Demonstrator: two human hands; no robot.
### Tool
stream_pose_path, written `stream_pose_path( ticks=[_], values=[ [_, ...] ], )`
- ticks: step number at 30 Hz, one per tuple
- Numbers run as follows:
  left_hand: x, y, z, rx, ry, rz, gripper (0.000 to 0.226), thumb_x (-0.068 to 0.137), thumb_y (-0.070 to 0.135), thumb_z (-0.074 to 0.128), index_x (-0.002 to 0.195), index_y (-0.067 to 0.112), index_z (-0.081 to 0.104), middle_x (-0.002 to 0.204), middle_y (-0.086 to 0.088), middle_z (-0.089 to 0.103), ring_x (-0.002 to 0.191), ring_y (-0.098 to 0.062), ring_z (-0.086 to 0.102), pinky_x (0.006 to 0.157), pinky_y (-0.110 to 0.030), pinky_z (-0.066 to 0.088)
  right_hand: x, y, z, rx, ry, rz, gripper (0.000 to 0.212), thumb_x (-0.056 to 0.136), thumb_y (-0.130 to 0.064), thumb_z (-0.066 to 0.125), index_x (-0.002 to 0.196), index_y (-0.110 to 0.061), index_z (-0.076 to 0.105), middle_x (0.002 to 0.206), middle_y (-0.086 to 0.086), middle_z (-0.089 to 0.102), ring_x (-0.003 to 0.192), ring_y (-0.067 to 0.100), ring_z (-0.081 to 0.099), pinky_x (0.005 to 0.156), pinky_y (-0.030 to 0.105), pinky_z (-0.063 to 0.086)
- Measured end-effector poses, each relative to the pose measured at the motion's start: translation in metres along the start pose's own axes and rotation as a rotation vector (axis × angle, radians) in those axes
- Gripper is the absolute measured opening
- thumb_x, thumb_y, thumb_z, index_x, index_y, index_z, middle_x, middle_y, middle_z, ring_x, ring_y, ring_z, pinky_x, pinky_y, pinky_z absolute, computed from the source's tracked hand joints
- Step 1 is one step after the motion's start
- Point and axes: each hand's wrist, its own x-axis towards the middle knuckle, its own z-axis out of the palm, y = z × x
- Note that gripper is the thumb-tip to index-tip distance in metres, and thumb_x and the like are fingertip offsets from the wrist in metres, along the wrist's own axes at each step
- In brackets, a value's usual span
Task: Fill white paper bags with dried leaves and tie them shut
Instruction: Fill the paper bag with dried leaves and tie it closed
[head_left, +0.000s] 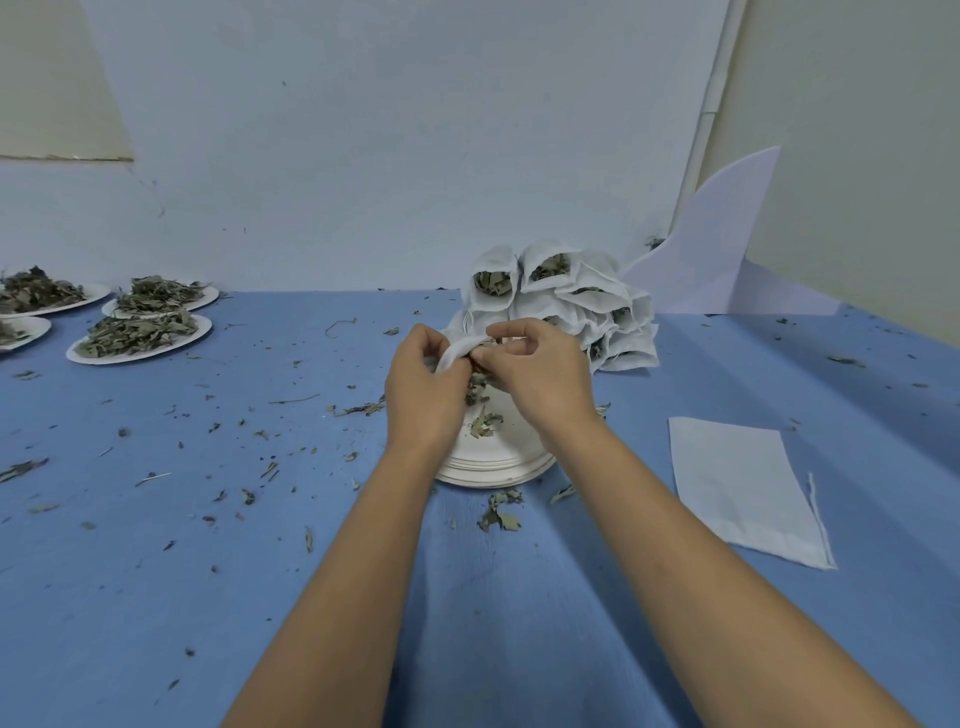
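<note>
One white paper bag (458, 354), mouth pinched between my left grip (423, 387) and right grip (540, 376), above stacked plates (493, 465).

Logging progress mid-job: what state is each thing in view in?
Left hand: grips held bag.
Right hand: pinches at held bag's mouth.
Held bag: mouth open, untied.
Piled bags: filled, mouths open, untied.
Flat bags: empty, lying flat.
Left plates: heaped with leaves.
Plate stack: few leaves on top.

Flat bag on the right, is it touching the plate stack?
Apart. The head view shows bare blue cloth between the flat bag and the plate stack.
</note>
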Motion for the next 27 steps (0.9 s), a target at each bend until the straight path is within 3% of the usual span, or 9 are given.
stream_pose_path(
  ticks=[5,9,13,16,18,22,27],
  values=[
    [0.002,-0.002,-0.004,-0.037,0.150,-0.004,0.018,0.087,0.003,0.057,0.078,0.013,0.044,0.069,0.005,0.045,0.058,-0.008,0.039,0.045,-0.012,0.032,0.002,-0.009,-0.006,0.113,-0.264,0.062,0.032,0.081,0.005,0.062,0.104,-0.016,0.064,0.095,0.001,0.073,0.092,0.013,0.068,0.084,0.025,0.055],
    [0.003,-0.003,-0.004,-0.034,0.190,-0.011,0.015,0.089,0.009,0.060,0.082,0.012,0.046,0.072,0.006,0.046,0.062,-0.009,0.042,0.047,-0.010,0.033,0.000,-0.011,-0.007,0.011,-0.302,-0.034,0.044,0.076,0.009,0.066,0.113,-0.014,0.062,0.101,0.001,0.070,0.094,0.013,0.068,0.085,0.025,0.055],
    [0.002,0.000,-0.003,-0.092,0.219,-0.044,0.022,0.087,0.012,0.065,0.081,0.022,0.046,0.082,0.008,0.053,0.071,-0.007,0.054,0.051,-0.009,0.042,-0.004,-0.006,0.001,-0.228,-0.226,-0.221,0.048,0.074,0.004,0.071,0.116,-0.016,0.062,0.098,-0.004,0.065,0.090,0.006,0.064,0.080,0.017,0.053],
    [0.001,0.004,-0.003,-0.168,0.154,-0.064,0.018,0.088,0.013,0.065,0.087,0.026,0.053,0.090,0.006,0.061,0.080,-0.013,0.063,0.066,-0.022,0.052,-0.005,0.000,0.006,-0.326,-0.108,-0.325,0.040,0.078,0.003,0.068,0.112,-0.016,0.065,0.091,-0.005,0.066,0.089,0.007,0.063,0.078,0.016,0.051],
    [0.001,0.006,-0.002,-0.172,0.104,-0.069,0.019,0.087,0.007,0.061,0.084,0.025,0.060,0.084,0.011,0.064,0.080,-0.010,0.064,0.071,-0.025,0.054,-0.005,0.001,0.007,-0.327,-0.024,-0.346,0.033,0.080,0.001,0.068,0.108,-0.016,0.067,0.084,-0.009,0.063,0.084,0.005,0.063,0.076,0.014,0.051],
    [-0.001,0.008,-0.002,-0.197,0.001,-0.074,0.023,0.083,0.000,0.059,0.075,0.021,0.065,0.065,0.016,0.064,0.061,0.002,0.060,0.059,-0.015,0.051,-0.004,0.003,0.003,-0.280,0.099,-0.303,0.024,0.080,-0.003,0.069,0.097,-0.019,0.066,0.075,-0.017,0.059,0.072,-0.004,0.061,0.065,0.008,0.048],
    [-0.005,0.011,0.001,-0.141,-0.087,-0.014,0.027,0.080,-0.006,0.058,0.078,0.018,0.069,0.076,0.004,0.067,0.060,0.004,0.061,0.056,-0.009,0.047,-0.003,0.003,0.000,-0.172,0.184,-0.213,0.027,0.079,0.001,0.064,0.100,-0.017,0.067,0.071,-0.007,0.066,0.063,-0.002,0.062,0.058,0.007,0.045]
  ],
)
